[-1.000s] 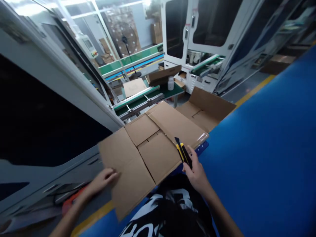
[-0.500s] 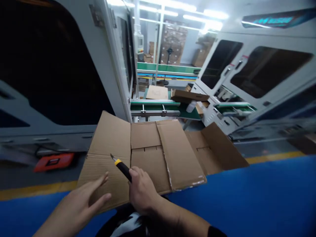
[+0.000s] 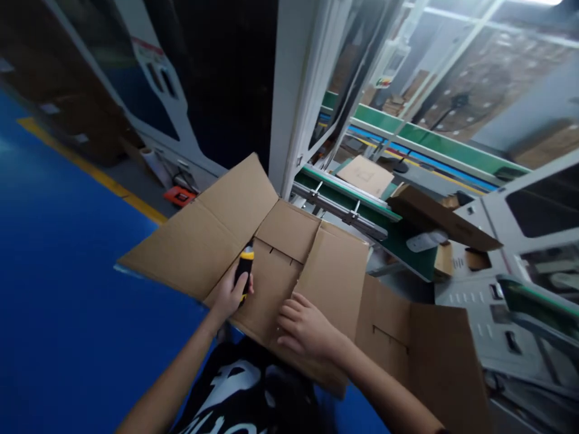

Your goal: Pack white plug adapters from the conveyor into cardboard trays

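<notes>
A utility knife [image 3: 245, 272] with a black body and a yellow collar is in my left hand [image 3: 231, 295], whose fingers wrap round the handle. The knife points away from me, over the left inner edge of a large cardboard box [image 3: 275, 271]. The box's left flap [image 3: 212, 223] is folded outward. Its right flap [image 3: 339, 265] lies partly across the opening. My right hand [image 3: 307, 328] is at that flap's inner edge, fingers loosely bent and thumb apart. I see nothing held in it; whether it touches the cardboard is unclear.
A second open box [image 3: 434, 343] stands to the right. Beyond, a green conveyor [image 3: 344, 199] carries a closed carton [image 3: 365, 176], and a white bottle [image 3: 426, 241] lies near it. A large machine [image 3: 289, 96] rises ahead-left; an orange case [image 3: 180, 196] sits at its foot.
The knife has passed from my right hand to my left. My right hand has moved to the right flap's inner edge. The view has swung left and tilted.
</notes>
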